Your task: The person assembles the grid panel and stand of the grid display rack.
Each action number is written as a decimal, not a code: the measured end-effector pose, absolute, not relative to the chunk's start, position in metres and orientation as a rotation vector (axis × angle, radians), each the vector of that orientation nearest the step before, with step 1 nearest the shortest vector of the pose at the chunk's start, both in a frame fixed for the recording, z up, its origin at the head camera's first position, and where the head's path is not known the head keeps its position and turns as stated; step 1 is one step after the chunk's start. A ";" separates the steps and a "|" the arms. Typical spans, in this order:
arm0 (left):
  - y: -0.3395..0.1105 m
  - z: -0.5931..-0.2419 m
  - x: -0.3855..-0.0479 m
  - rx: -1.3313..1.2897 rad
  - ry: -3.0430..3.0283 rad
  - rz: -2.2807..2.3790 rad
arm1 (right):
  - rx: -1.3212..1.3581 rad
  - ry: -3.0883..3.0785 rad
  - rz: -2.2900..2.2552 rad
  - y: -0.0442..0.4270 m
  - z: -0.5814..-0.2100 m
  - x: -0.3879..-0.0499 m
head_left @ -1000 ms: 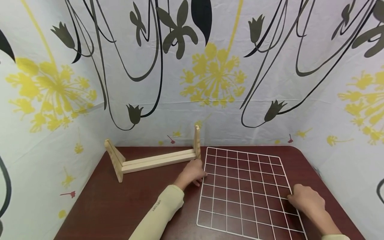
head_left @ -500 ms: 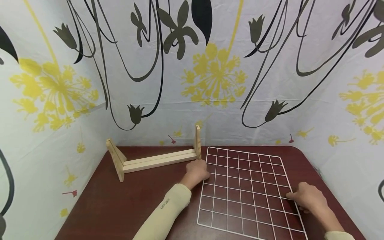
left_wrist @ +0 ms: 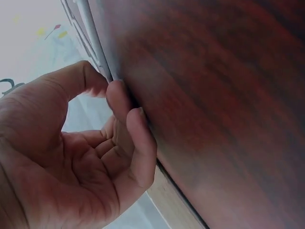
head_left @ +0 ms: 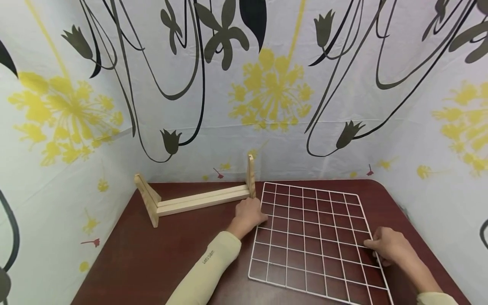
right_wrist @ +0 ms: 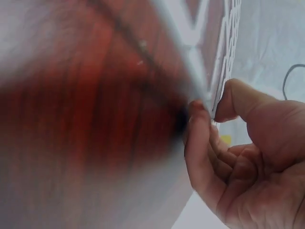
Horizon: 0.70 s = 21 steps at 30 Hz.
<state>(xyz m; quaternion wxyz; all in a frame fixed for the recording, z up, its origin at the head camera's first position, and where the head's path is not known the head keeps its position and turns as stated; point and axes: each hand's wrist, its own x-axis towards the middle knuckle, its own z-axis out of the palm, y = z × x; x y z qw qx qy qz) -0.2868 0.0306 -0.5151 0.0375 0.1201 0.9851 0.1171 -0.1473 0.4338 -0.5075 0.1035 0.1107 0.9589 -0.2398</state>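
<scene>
A white wire grid (head_left: 312, 233) lies over the table on the right side in the head view. The left hand (head_left: 247, 215) pinches its left edge; in the left wrist view that hand (left_wrist: 81, 148) has thumb and fingertips at the white wire (left_wrist: 95, 40). On the opposite edge, the right hand (head_left: 392, 248) pinches the grid. The right wrist view shows the right hand (right_wrist: 248, 152) with thumb and fingers on either side of the edge wire (right_wrist: 186, 52), close to the tabletop.
A pale wooden stand (head_left: 202, 201), with an upright piece at each end, rests at the back left, its right end just behind the left hand. The dark red table (head_left: 152, 258) meets a flower-patterned cloth (head_left: 213, 106) behind it and at both sides.
Over the past second the left hand has shifted slightly right, its thumb now over the grid's edge. The right hand has moved slightly, its fingers now under the edge. The grid has barely moved.
</scene>
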 end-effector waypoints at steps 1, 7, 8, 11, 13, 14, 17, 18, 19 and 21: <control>0.030 -0.519 -0.291 0.375 3.021 0.357 | 0.322 2.815 -0.764 0.434 -0.508 -0.148; 0.027 -0.552 -0.315 0.448 3.003 0.444 | 0.334 2.731 -0.940 0.436 -0.507 -0.145; 0.024 -0.548 -0.312 0.454 2.986 0.504 | 0.336 2.719 -0.961 0.437 -0.506 -0.144; 0.018 -0.531 -0.301 0.444 2.923 0.700 | 0.317 2.685 -1.069 0.442 -0.502 -0.140; 0.015 -0.513 -0.290 0.444 2.905 0.815 | 0.313 2.646 -1.182 0.445 -0.500 -0.136; 0.014 -0.503 -0.285 0.444 2.896 0.862 | 0.311 2.630 -1.235 0.446 -0.499 -0.133; 0.012 -0.491 -0.281 0.467 2.914 0.933 | 0.307 2.611 -1.337 0.447 -0.494 -0.129; 0.012 -0.487 -0.280 0.480 2.922 0.950 | 0.304 2.614 -1.351 0.447 -0.492 -0.129; 0.012 -0.485 -0.281 0.493 2.928 0.957 | 0.299 2.622 -1.359 0.446 -0.490 -0.128; 0.010 -0.480 -0.281 0.499 2.925 0.974 | 0.293 2.645 -1.391 0.445 -0.487 -0.127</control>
